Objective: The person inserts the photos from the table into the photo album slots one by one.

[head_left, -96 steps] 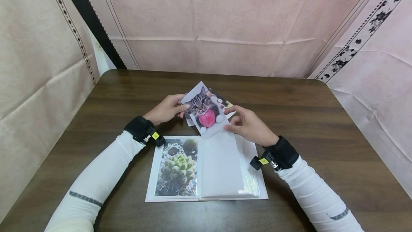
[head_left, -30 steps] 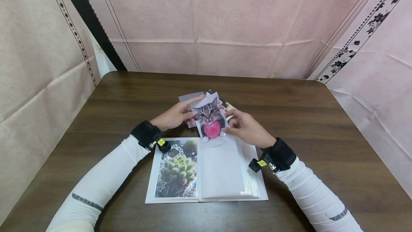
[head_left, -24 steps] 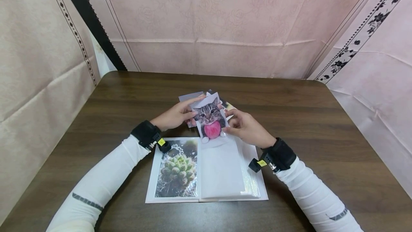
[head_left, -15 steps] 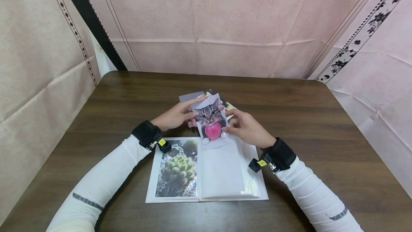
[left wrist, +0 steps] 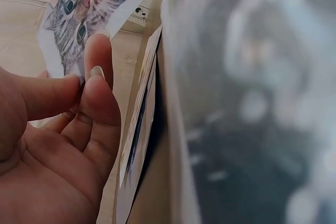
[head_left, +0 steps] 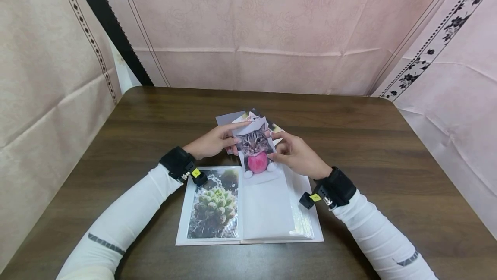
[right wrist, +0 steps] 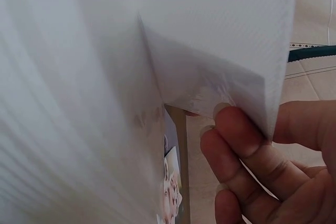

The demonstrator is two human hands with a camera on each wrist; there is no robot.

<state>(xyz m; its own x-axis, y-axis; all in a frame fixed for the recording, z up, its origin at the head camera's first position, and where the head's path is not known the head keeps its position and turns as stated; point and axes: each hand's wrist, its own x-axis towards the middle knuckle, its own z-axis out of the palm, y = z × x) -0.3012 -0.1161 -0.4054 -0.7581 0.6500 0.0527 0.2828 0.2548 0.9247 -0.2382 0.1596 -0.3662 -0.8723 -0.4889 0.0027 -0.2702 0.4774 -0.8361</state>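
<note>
My left hand [head_left: 212, 142] pinches a photo [head_left: 254, 146] of a tabby cat with a pink ball by its left edge, thumb in front. In the left wrist view the cat photo [left wrist: 86, 6] slants away beyond the fingertips. An open photo album [head_left: 180, 228] lies on the table, a succulent picture [head_left: 215, 204] on its left page. With thumb and fingers my right hand [head_left: 299, 152] grips the upper edge of the right album page [head_left: 268, 211]. The photo's lower end overlaps that page top and appears to be in its clear pocket. The right wrist view shows the raised page [right wrist: 226, 19] pinched at its corner.
Behind the hands lies a small pile of loose photos [head_left: 229, 117], partly covered by the left hand and the cat photo. The brown wooden table [head_left: 369, 150] extends around the album. Pale cloth hangings [head_left: 287, 34] rise beyond the table's edges.
The cat photo has turned more upright and come down and right toward the right page, sliding lower in the last second. My left hand moved right with it; my right hand stays nearly in place.
</note>
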